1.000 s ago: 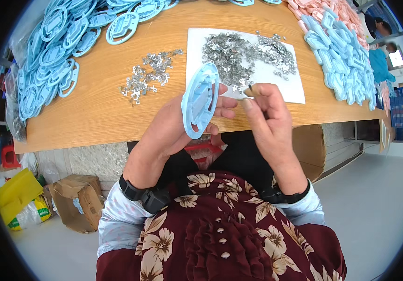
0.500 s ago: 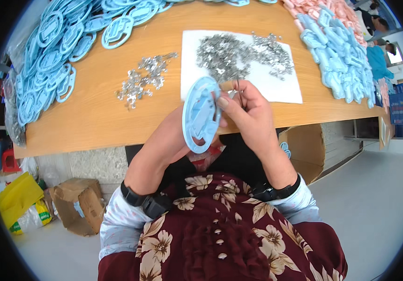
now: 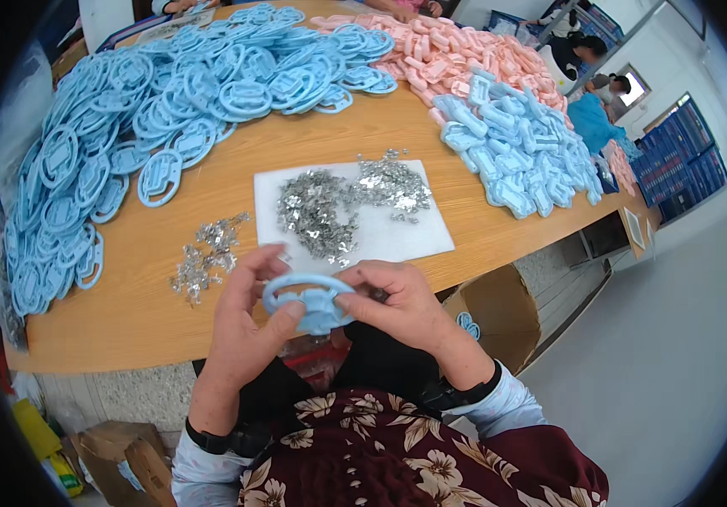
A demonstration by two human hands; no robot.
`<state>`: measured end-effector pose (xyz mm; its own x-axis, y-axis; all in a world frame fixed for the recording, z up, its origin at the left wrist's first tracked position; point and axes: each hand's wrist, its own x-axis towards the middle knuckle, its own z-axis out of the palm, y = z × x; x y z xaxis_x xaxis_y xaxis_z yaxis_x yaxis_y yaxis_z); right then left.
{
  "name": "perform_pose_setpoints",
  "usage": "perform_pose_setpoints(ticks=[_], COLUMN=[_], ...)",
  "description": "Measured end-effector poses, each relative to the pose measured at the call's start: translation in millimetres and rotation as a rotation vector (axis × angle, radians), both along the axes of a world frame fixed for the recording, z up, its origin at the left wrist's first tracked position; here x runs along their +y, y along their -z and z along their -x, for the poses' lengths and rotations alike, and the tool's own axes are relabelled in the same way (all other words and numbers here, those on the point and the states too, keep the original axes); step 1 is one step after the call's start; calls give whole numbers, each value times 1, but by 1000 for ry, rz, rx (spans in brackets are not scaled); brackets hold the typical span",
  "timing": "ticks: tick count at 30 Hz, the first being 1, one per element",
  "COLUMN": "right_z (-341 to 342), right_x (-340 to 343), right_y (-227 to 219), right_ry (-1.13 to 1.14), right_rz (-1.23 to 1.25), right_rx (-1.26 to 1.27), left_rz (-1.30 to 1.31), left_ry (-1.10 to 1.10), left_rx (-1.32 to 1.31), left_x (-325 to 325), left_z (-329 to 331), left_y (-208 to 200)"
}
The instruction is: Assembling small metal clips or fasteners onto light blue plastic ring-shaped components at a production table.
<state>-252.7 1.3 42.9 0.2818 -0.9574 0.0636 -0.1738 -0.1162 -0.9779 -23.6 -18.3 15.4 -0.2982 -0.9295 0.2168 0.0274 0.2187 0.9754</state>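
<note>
Between my hands is a light blue plastic oval ring piece (image 3: 321, 311) with a moulded centre, held above the table's near edge. My left hand (image 3: 245, 325) grips its left side, thumb on the centre and fingertips raised behind the rim, slightly blurred. At the right side, the thumb of my right hand (image 3: 401, 308) presses on the rim with the fingers curled. Something small and dark shows among those curled fingers, mostly hidden. Just beyond lies a white foam sheet (image 3: 418, 243) bearing two heaps of small silvery metal parts (image 3: 317, 215).
Loose metal parts (image 3: 210, 253) lie on the wooden table (image 3: 237, 169), left of the sheet. Blue oval pieces (image 3: 245, 97) are piled far left. Blue plastic parts (image 3: 520, 144) and pink ones (image 3: 465, 55) heap at right. A cardboard box (image 3: 499, 313) stands below; other people work beyond.
The blue oval piece has turned from standing on edge to lying flatter, and my left hand now shows beside it. A thin dark tool seen in my right hand is mostly hidden. The view has shifted.
</note>
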Motion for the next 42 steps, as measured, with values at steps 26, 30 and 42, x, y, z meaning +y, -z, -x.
perform_pose_setpoints(ticks=[26,30,42], right_z=[-61,-53,-55], right_x=[-66,-63,-32], right_y=[32,23,23], right_ry=[92,117,45], right_rz=[383,280,198], right_rx=[970,702,431], left_rz=[-304,-286,-189], left_ry=[-99,-134,-282], left_rx=[-84,-39,-118], left_x=[5,5,-5], left_z=[-37,-37,-27], left_y=[28,31,27])
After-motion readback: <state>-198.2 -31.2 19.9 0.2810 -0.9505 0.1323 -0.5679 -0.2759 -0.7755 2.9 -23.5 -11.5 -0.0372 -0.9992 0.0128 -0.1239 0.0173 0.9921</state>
